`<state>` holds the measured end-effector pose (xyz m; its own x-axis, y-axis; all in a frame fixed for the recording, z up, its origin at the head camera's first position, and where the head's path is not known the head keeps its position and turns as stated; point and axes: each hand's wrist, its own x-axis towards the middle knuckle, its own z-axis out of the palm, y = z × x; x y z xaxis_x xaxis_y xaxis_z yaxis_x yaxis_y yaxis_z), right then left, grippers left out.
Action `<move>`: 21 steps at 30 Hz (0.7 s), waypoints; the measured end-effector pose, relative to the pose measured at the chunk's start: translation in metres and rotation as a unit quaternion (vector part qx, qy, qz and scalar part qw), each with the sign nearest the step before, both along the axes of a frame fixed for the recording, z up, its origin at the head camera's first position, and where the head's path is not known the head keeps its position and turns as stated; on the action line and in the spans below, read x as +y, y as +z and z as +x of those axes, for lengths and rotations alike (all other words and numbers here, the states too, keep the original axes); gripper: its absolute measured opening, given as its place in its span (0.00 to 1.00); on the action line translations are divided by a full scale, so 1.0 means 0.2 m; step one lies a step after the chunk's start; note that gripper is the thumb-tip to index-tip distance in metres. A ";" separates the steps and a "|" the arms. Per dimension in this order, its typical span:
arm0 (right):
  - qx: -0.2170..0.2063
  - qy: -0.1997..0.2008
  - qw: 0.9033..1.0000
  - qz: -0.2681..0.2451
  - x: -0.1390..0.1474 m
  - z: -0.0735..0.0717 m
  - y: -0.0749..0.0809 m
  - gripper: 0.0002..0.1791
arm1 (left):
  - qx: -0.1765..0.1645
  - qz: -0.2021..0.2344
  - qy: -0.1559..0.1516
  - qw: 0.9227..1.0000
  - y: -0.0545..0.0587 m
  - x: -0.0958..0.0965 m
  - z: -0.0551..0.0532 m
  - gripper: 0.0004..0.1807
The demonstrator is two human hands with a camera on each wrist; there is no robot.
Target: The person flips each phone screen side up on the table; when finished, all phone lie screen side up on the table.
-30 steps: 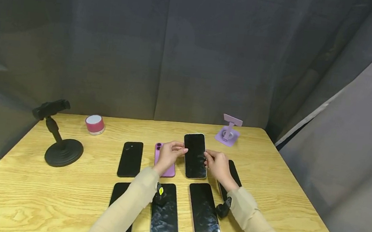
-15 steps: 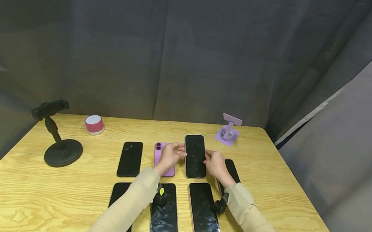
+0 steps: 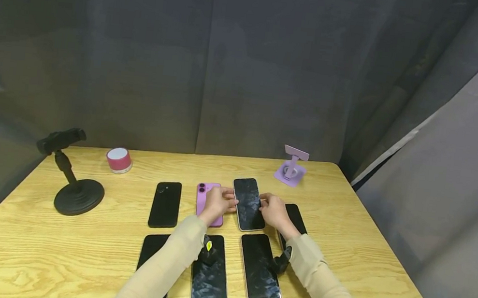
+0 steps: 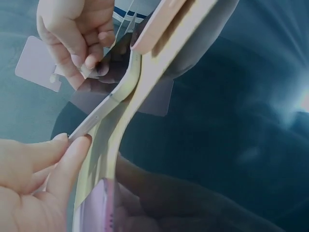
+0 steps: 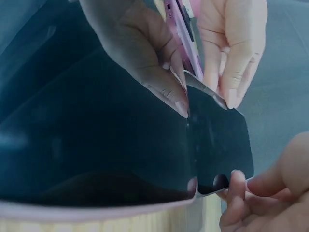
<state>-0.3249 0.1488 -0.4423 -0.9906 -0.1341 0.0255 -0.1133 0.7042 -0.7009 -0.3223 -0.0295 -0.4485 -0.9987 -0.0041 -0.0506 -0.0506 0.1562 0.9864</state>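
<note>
A smartphone (image 3: 248, 206) with a dark screen and pale frame lies between both hands, near the middle of the table. My left hand (image 3: 218, 202) pinches its left edge with thumb and fingers. On the opposite edge, my right hand (image 3: 275, 211) grips it the same way. In the left wrist view, the thumb and a fingertip of the left hand (image 4: 38, 179) meet at the phone's thin side. The right wrist view has the right hand (image 5: 275, 193) at a lower corner of the phone (image 5: 219, 140). Beneath the left hand is a purple phone (image 3: 201, 203), camera side up.
A black phone (image 3: 165, 204) lies farther left. Nearer are several more phones, among them a dark one (image 3: 209, 282) and a pink-framed one (image 3: 261, 272). Another phone (image 3: 295, 218) is partly under the right wrist. Behind stand a black stand (image 3: 79, 196), a pink tape roll (image 3: 119, 159) and a purple stand (image 3: 290, 173).
Both hands keep hold of the smartphone. Its far end has come down and toward me, and its screen now shows more reflection. The right hand has shifted slightly left.
</note>
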 end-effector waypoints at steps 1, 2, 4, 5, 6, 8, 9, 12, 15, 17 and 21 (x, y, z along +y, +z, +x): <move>-0.007 0.000 1.000 -0.002 0.00 0.00 0.00 0.18 | -0.003 0.003 0.000 1.000 0.00 0.00 0.00 0.23; -0.012 0.001 1.000 -0.003 0.01 0.00 -0.01 0.19 | -0.005 0.004 0.000 1.000 -0.01 0.00 0.00 0.23; -0.016 0.004 1.000 0.000 0.01 0.00 -0.01 0.19 | -0.002 0.000 -0.003 1.000 -0.01 0.00 0.00 0.23; -0.017 0.006 1.000 0.003 0.01 0.00 -0.01 0.19 | 0.004 -0.015 -0.003 1.000 -0.02 0.00 0.01 0.24; -0.016 0.007 1.000 0.007 0.02 0.00 -0.01 0.19 | 0.011 -0.031 -0.003 0.999 -0.02 0.00 0.01 0.24; -0.018 0.006 1.000 0.007 0.02 0.00 0.00 0.19 | 0.024 -0.063 -0.005 0.998 -0.02 0.00 0.01 0.26; -0.018 0.006 1.000 0.008 0.02 0.00 0.00 0.19 | 0.031 -0.079 -0.006 0.996 -0.02 0.00 0.01 0.27; -0.023 0.004 1.000 0.003 0.02 0.01 0.00 0.18 | 0.035 -0.106 -0.008 0.994 -0.02 0.01 0.01 0.28; -0.025 0.004 1.000 -0.005 0.02 0.01 0.00 0.18 | 0.028 -0.099 -0.014 0.995 -0.02 0.01 0.01 0.28; -0.029 0.005 1.000 -0.009 0.02 0.01 0.00 0.19 | 0.021 -0.086 -0.018 0.996 -0.01 0.02 0.01 0.29; -0.045 0.009 0.999 -0.009 0.01 0.02 0.00 0.22 | 0.012 -0.072 -0.031 0.997 -0.01 0.02 0.01 0.30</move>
